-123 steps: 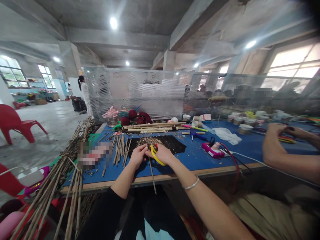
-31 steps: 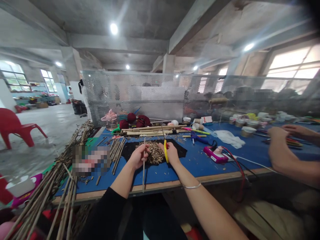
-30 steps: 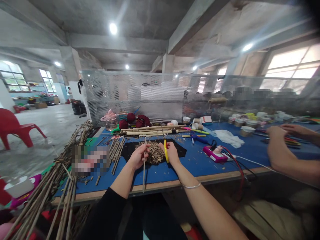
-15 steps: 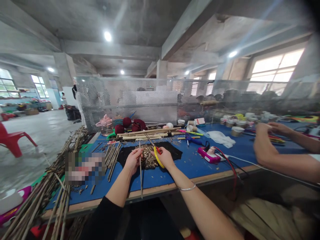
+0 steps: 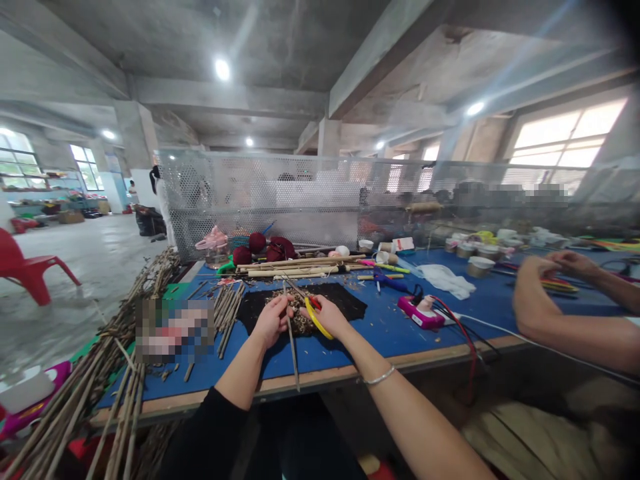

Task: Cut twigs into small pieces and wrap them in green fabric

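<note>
Pinched in my left hand (image 5: pixel 273 321) is a thin twig (image 5: pixel 293 353), which slants down toward the table's front edge. My right hand (image 5: pixel 326 316) grips scissors (image 5: pixel 320 325) with yellow and red handles, their blades pointing up and left near the twig's upper part. Beneath both hands lies a black cloth (image 5: pixel 345 300) with a heap of small wood chips (image 5: pixel 303 323) on it, partly hidden by the hands. A row of cut sticks (image 5: pixel 230 312) rests left of the cloth.
On the blue table (image 5: pixel 370 347) are a purple power strip (image 5: pixel 420 312), a blue glue gun (image 5: pixel 390 281), a white cloth (image 5: pixel 447 280) and red yarn balls (image 5: pixel 242 256). Long branches (image 5: pixel 95 360) pile up at left. Another person's arms (image 5: pixel 560 320) are at right.
The twig's lower end has swung right, and the scissor blades now lie closer to its upper part. The whole view has shifted slightly.
</note>
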Available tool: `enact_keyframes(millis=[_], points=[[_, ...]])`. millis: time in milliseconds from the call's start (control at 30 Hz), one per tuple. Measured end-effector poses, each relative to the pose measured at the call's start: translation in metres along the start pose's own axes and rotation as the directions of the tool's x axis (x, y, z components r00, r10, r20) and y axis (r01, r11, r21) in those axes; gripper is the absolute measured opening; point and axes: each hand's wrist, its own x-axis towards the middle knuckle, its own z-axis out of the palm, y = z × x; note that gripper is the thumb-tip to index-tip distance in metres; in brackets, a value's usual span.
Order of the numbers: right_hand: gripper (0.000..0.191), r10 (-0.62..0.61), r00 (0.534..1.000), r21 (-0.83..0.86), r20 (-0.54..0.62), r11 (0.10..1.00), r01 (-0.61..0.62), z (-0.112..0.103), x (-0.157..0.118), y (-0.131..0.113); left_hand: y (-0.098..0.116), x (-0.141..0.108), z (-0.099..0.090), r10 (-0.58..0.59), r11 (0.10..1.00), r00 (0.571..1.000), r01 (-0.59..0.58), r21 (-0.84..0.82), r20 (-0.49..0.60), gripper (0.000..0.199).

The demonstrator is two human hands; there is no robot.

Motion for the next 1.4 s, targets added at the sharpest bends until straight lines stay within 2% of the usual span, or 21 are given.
enact_keyframes(millis=[167, 367, 500, 767, 900, 1067, 1233, 1400], points=[[0.044, 0.019, 0.994, -0.009, 0.104, 1.000, -0.018, -0.006, 0.004, -0.014, -0.003, 0.002, -0.003, -0.012, 1.000, 1.000, 0.011, 0.018, 0.009, 0.040], [0.043, 0.031, 0.993, -0.045, 0.114, 0.999, -0.026, -0.010, -0.002, -0.040, -0.004, 0.002, -0.005, -0.023, 0.999, 0.998, 0.024, 0.022, -0.053, 0.037], [0.041, 0.035, 0.990, 0.007, 0.140, 0.999, -0.036, -0.009, -0.006, -0.049, -0.002, 0.000, -0.003, -0.041, 0.999, 0.998, 0.041, -0.003, -0.052, 0.033], [0.039, 0.029, 0.981, 0.070, 0.194, 0.997, -0.043, -0.008, -0.003, -0.056, -0.003, 0.000, -0.003, 0.014, 0.999, 1.000, -0.015, 0.053, 0.011, 0.034], [0.042, 0.046, 0.985, 0.017, 0.168, 0.999, -0.050, -0.003, -0.004, -0.055, -0.004, -0.001, -0.002, 0.033, 0.996, 0.999, -0.035, 0.085, 0.021, 0.033], [0.044, 0.012, 0.989, 0.039, 0.146, 0.999, -0.018, 0.001, -0.014, -0.058, -0.003, -0.003, 0.001, 0.011, 0.996, 1.000, -0.011, 0.092, 0.004, 0.035], [0.047, 0.036, 0.992, -0.056, 0.119, 0.998, -0.029, -0.004, -0.018, -0.065, -0.003, -0.003, 0.001, 0.011, 0.996, 1.000, -0.011, 0.093, -0.005, 0.027], [0.051, 0.023, 0.990, -0.120, 0.138, 0.993, -0.007, -0.005, -0.014, -0.057, -0.005, -0.001, 0.000, 0.004, 0.992, 1.000, -0.003, 0.124, -0.009, 0.024]])
